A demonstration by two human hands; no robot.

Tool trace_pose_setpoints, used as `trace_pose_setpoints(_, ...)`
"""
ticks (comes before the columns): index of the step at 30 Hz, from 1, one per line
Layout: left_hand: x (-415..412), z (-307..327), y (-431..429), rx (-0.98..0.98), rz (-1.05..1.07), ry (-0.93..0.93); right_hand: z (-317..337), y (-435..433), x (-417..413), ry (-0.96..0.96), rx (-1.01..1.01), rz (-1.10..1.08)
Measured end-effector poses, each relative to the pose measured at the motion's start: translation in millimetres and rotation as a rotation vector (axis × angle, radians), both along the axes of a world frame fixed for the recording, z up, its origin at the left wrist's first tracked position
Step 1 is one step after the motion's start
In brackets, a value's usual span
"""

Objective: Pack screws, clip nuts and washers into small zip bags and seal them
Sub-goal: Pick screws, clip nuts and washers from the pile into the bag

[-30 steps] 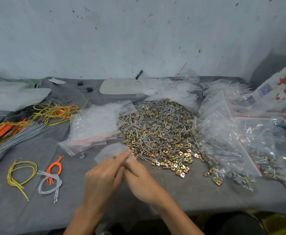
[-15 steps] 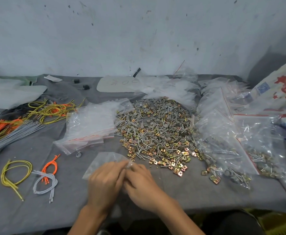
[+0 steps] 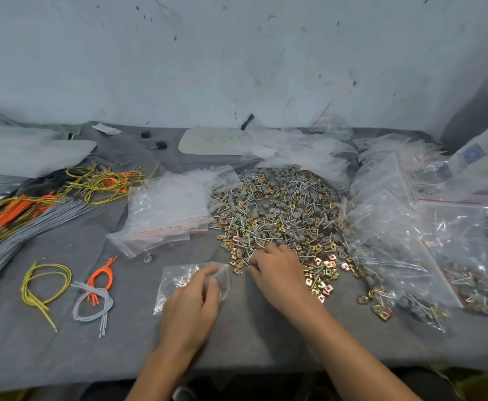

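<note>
On the grey tabletop the left hand pinches the mouth of a small zip bag lying flat, while the right hand beside it curls its fingers into the near edge of the pile of screws, clip nuts and washers, grip impossible to tell

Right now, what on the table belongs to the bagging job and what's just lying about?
Job: small zip bag held by the left hand; right hand at the pile of screws, clip nuts and washers; stack of empty zip bags; filled bags.
Lying about: yellow cord loop; orange cords; grey cord bundle.
</note>
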State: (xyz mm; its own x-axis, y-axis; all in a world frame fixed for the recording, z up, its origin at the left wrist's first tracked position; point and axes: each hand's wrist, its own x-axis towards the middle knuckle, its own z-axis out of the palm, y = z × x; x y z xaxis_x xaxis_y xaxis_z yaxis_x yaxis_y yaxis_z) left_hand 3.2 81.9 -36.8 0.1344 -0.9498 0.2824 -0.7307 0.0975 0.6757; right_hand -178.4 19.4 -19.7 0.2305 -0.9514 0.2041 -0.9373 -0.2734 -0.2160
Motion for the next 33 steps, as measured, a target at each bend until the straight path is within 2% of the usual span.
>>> trace_pose_setpoints(3, 1, -2, 1, 0.012, -0.018, -0.006, -1, -1, 3, 0.069, -0.052, 0.020)
trace_pose_setpoints(7, 0, 1, 4, 0.024, -0.018, -0.012, 3, 2, 4, 0.217, -0.011, -0.005)
trace_pose_setpoints(10, 0, 4, 6, 0.040, -0.015, -0.002, 10, 3, 4, 0.281, -0.077, 0.008)
trace_pose_setpoints(13, 0, 6, 6, 0.047, -0.018, 0.011, 3, 3, -3, 0.346, -0.037, 0.110)
trace_pose_setpoints(15, 0, 5, 6, 0.045, -0.012, 0.011, 2, 6, -10, 0.288, -0.027, 0.137)
trace_pose_setpoints(17, 0, 3, 5, 0.049, -0.011, 0.023, 10, 13, -14, 0.111, -0.053, 0.092)
trace_pose_setpoints(19, 0, 2, 5, 0.057, -0.015, 0.026, 21, 23, -11, -0.115, -0.019, 0.147)
trace_pose_setpoints(21, 0, 0, 4, 0.062, -0.017, 0.021, 29, 34, 0, -0.201, 0.049, 0.244)
trace_pose_setpoints(25, 0, -3, 4, 0.034, -0.020, 0.020, 24, 44, 25, -0.099, 0.042, 0.301)
trace_pose_setpoints(33, 0, -2, 6, -0.020, -0.016, 0.047, 18, 49, 36, -0.060, 0.056, 0.144)
